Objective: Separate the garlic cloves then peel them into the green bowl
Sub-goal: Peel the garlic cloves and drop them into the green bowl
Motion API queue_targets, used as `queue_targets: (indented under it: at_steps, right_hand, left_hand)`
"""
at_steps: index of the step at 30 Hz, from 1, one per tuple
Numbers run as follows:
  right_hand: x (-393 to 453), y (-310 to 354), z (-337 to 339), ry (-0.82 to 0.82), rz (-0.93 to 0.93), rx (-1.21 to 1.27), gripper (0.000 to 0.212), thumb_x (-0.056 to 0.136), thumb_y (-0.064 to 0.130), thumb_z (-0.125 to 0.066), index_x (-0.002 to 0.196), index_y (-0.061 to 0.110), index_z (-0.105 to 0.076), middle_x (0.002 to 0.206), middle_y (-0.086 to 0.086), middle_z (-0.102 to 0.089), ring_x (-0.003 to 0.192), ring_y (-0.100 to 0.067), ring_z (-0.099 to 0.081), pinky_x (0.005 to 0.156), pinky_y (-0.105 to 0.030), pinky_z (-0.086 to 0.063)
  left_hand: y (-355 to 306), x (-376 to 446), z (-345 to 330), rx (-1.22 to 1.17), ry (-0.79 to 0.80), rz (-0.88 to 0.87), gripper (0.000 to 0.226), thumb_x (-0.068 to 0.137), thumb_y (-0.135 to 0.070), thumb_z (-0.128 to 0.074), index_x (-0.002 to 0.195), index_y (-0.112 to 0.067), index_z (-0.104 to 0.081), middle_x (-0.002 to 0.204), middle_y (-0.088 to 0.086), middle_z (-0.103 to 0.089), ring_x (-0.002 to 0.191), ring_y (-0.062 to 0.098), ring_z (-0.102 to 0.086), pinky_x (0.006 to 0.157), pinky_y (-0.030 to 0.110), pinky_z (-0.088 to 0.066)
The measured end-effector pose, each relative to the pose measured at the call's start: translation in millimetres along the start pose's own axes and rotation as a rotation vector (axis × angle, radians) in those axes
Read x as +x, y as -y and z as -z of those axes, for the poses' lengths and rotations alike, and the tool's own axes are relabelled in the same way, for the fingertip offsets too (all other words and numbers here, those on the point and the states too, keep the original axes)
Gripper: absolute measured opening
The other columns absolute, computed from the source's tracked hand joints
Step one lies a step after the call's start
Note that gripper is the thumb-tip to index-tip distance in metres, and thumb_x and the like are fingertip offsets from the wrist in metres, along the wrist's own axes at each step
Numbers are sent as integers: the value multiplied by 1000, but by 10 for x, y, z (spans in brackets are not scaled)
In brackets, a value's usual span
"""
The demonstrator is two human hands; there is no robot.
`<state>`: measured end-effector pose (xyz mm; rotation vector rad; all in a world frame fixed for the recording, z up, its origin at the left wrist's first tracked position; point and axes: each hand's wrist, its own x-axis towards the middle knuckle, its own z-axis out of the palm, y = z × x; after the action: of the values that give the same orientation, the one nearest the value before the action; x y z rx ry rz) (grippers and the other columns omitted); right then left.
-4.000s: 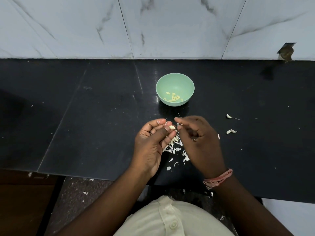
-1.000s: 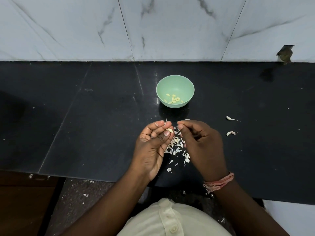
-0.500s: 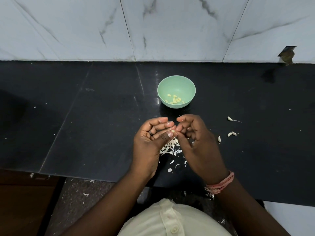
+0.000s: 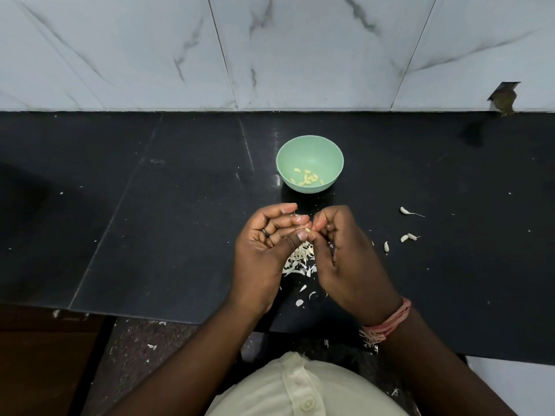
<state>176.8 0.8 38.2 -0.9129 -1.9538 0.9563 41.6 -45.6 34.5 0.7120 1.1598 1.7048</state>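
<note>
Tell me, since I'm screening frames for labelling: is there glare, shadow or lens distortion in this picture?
Head view: a small specular glint on the black counter left of the green bowl; the bowl casts a dark patch toward the hands; wide-angle bending bows the counter's back edge; everything looks sharp, the far left of the counter dim.

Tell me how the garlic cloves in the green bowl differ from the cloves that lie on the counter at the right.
The cloves in the bowl are pale yellow and bare; the cloves on the counter are white, apparently unpeeled, some with a thin tail. The first lie close together inside the green bowl; the second are scattered apart on the black counter, to the right of the right hand. Both groups are small and untouched.
</note>
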Motion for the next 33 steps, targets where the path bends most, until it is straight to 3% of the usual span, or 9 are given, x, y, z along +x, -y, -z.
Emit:
queue_targets:
  at_steps: [9,14,21,24,29,33]
  right_hand:
    - [30,35,28,56,-9,-64,18,96,0,-58,101,14,-47,90,9,-50,77,-1,-49,70,-13,-36]
    - [27,38,-7,30,18,-76,15,97,0,-55,103,13,-48,94,8,-50,85,-6,-52,76,-13,-38]
    - [25,-12,16,0,-53,57,21,96,2,-62,109,14,-49,96,2,-58,89,-18,-63,79,-40,-54]
    - [27,-34,19,22,-53,51,22,96,3,-62,109,14,-48,95,3,-57,87,-17,-62,78,-41,-54]
    - [19,-28,14,56,-30,-3,16,98,0,-56,106,11,-48,92,7,-54,84,-11,-56,74,-16,-42]
    - [20,-25,-44,21,-15,-91,14,98,3,-52,108,13,-48,98,3,-53,89,-9,-52,79,-10,-37]
  left_hand:
    - [-20,12,11,-7,26,-4,43,79,12,-73,117,-6,-65,100,18,-73,97,29,-71,91,37,-58]
    - [-21,10,-5,-52,5,10,45,75,8,-76,115,-8,-66,98,16,-72,94,25,-71,87,33,-57]
    - [-3,13,16,7,-19,16,46,78,13,-74,118,-7,-65,102,20,-72,97,29,-71,88,37,-58]
    - [-21,18,7,87,2,-2,44,80,15,-72,118,-6,-64,100,19,-74,96,30,-72,88,37,-59]
    - [-66,42,0,96,27,11,45,79,14,-74,117,-6,-64,98,18,-75,93,29,-73,84,34,-59]
    - [-44,67,-14,-2,-8,74,49,76,12,-74,121,-4,-62,101,22,-73,95,31,-72,83,34,-59]
